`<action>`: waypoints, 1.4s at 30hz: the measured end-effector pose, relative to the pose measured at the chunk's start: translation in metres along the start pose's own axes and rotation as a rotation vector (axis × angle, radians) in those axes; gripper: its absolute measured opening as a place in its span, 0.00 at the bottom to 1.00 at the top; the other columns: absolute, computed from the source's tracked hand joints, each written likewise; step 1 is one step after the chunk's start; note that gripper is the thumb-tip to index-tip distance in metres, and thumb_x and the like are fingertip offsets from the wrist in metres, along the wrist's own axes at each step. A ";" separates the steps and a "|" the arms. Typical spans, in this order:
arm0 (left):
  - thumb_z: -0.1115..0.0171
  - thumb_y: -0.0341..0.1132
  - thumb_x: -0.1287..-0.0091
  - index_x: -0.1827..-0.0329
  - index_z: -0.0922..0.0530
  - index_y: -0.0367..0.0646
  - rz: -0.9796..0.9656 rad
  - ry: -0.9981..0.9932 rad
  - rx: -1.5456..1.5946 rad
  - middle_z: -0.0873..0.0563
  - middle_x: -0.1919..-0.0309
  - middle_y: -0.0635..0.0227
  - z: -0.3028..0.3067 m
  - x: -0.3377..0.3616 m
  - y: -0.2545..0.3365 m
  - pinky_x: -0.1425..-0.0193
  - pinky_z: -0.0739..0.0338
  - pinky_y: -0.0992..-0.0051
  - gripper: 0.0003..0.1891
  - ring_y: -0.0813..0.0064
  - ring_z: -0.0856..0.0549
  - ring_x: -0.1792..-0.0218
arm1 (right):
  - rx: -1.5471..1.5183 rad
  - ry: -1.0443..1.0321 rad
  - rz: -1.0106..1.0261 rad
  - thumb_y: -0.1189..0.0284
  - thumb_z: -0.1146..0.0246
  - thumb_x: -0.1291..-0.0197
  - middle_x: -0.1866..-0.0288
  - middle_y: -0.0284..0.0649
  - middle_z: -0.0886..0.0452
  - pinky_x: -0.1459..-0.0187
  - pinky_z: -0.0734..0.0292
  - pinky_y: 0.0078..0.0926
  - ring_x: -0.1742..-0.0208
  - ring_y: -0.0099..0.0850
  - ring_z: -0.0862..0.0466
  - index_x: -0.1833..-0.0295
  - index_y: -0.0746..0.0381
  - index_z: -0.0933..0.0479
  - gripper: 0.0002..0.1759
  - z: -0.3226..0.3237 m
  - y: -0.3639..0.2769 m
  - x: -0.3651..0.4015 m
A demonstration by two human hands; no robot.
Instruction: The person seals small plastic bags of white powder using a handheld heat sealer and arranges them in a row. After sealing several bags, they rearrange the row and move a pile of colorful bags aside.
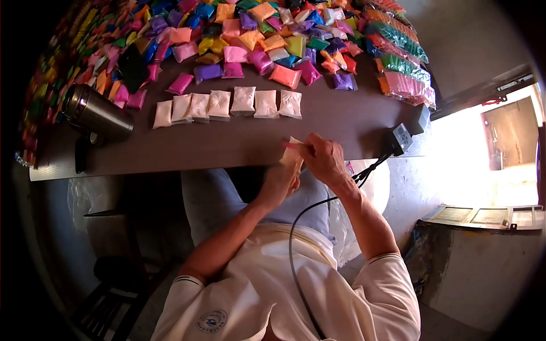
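Near the table's front edge, my left hand (280, 183) is closed around a small pale packet (297, 152) that stands up out of the fingers. Just to its right, my right hand (325, 162) pinches a thin pink strip (290, 145), which crosses the packet's upper end. The strip's exact kind is too small to make out. Beyond my hands lies a row of several pale pink filled packets (219, 104), side by side on the dark table (227, 145).
A heap of colourful small packets (250, 40) covers the far side. Bundled stacks of packets (401, 62) stand at the right. A steel flask (102, 113) is at the left. A small display device (401, 138) with a black cable (296, 227) sits at the right edge.
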State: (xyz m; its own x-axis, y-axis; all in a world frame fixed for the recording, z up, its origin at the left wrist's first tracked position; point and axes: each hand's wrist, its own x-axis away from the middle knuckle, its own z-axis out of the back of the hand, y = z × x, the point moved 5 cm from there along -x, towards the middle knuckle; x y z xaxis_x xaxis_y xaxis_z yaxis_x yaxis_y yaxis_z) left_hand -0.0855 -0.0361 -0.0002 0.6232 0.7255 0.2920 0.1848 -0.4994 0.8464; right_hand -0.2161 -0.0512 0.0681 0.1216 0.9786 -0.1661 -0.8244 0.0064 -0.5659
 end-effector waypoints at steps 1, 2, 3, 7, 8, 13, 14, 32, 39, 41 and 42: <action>0.51 0.55 0.28 0.85 0.37 0.44 -0.035 -0.024 -0.025 0.30 0.87 0.69 0.002 0.000 -0.002 0.79 0.38 0.79 0.30 0.81 0.31 0.84 | 0.013 0.026 -0.027 0.67 0.37 0.46 0.76 0.45 0.20 0.69 0.26 0.44 0.72 0.49 0.20 0.70 0.62 0.25 0.10 -0.001 0.004 0.000; 0.51 0.55 0.28 0.85 0.37 0.44 -0.032 -0.026 -0.028 0.30 0.87 0.69 0.004 0.000 -0.006 0.79 0.38 0.79 0.30 0.81 0.31 0.84 | 0.011 0.028 -0.031 0.67 0.37 0.46 0.76 0.45 0.20 0.69 0.26 0.44 0.72 0.49 0.20 0.70 0.62 0.25 0.10 -0.002 0.007 0.000; 0.51 0.55 0.28 0.86 0.38 0.45 -0.050 -0.032 -0.048 0.29 0.87 0.69 0.004 -0.001 -0.007 0.80 0.38 0.79 0.30 0.81 0.31 0.84 | 0.082 0.097 0.008 0.68 0.36 0.46 0.77 0.45 0.21 0.72 0.27 0.40 0.75 0.46 0.20 0.70 0.63 0.26 0.10 0.003 0.009 -0.002; 0.47 0.47 0.28 0.81 0.34 0.46 -0.133 0.016 -0.076 0.34 0.88 0.75 0.009 0.004 -0.011 0.83 0.42 0.79 0.23 0.82 0.32 0.87 | -0.006 0.051 -0.147 0.66 0.38 0.43 0.76 0.46 0.21 0.69 0.27 0.41 0.71 0.49 0.20 0.68 0.61 0.25 0.10 0.029 0.026 -0.001; 0.47 0.47 0.28 0.81 0.34 0.46 -0.130 0.016 -0.077 0.34 0.88 0.75 0.010 0.004 -0.013 0.83 0.42 0.79 0.23 0.82 0.32 0.87 | -0.130 -0.002 -0.165 0.66 0.39 0.41 0.74 0.47 0.21 0.68 0.27 0.41 0.70 0.49 0.20 0.67 0.62 0.25 0.10 0.035 0.023 0.002; 0.52 0.57 0.29 0.86 0.40 0.46 -0.005 0.028 0.020 0.31 0.88 0.70 0.000 0.000 -0.010 0.80 0.39 0.79 0.31 0.81 0.31 0.84 | -0.058 -0.047 0.047 0.67 0.40 0.41 0.70 0.45 0.21 0.63 0.26 0.40 0.65 0.48 0.20 0.67 0.61 0.24 0.08 0.014 -0.014 0.022; 0.52 0.57 0.29 0.86 0.40 0.46 -0.010 0.023 0.011 0.31 0.88 0.70 0.001 -0.001 -0.008 0.80 0.39 0.79 0.31 0.81 0.31 0.84 | -0.031 -0.039 0.070 0.67 0.40 0.41 0.69 0.45 0.20 0.63 0.26 0.40 0.65 0.48 0.20 0.67 0.61 0.25 0.08 0.010 -0.013 0.021; 0.48 0.52 0.29 0.83 0.34 0.43 -0.014 -0.069 -0.098 0.28 0.85 0.71 -0.002 0.002 -0.012 0.79 0.39 0.80 0.27 0.84 0.32 0.84 | 0.034 0.041 -0.030 0.65 0.33 0.46 0.70 0.47 0.17 0.66 0.22 0.37 0.66 0.45 0.15 0.57 0.57 0.20 0.12 0.021 0.004 0.016; 0.48 0.51 0.29 0.83 0.33 0.45 0.079 -0.019 -0.158 0.25 0.83 0.71 0.023 0.006 -0.038 0.76 0.38 0.80 0.26 0.84 0.31 0.82 | 0.078 0.159 -0.071 0.63 0.33 0.46 0.65 0.47 0.16 0.60 0.22 0.36 0.62 0.44 0.15 0.55 0.56 0.18 0.14 0.052 0.047 -0.028; 0.49 0.53 0.30 0.84 0.31 0.44 0.107 0.077 -0.247 0.26 0.85 0.71 0.047 0.002 -0.057 0.76 0.38 0.79 0.27 0.83 0.30 0.83 | 0.075 0.246 -0.009 0.63 0.36 0.44 0.66 0.45 0.17 0.61 0.24 0.38 0.62 0.46 0.17 0.54 0.52 0.18 0.12 0.049 0.055 -0.041; 0.49 0.53 0.30 0.84 0.31 0.44 0.106 0.077 -0.248 0.26 0.85 0.71 0.052 0.003 -0.058 0.76 0.38 0.79 0.27 0.83 0.30 0.83 | 0.075 0.246 -0.008 0.63 0.36 0.44 0.66 0.45 0.17 0.61 0.24 0.38 0.62 0.46 0.17 0.54 0.52 0.18 0.12 0.049 0.055 -0.046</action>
State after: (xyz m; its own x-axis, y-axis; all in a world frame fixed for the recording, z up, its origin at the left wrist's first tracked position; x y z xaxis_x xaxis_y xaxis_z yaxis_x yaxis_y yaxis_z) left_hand -0.0545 -0.0294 -0.0712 0.5679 0.7139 0.4097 -0.0759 -0.4502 0.8897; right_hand -0.2945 -0.0859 0.0842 0.2520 0.8988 -0.3587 -0.8604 0.0384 -0.5082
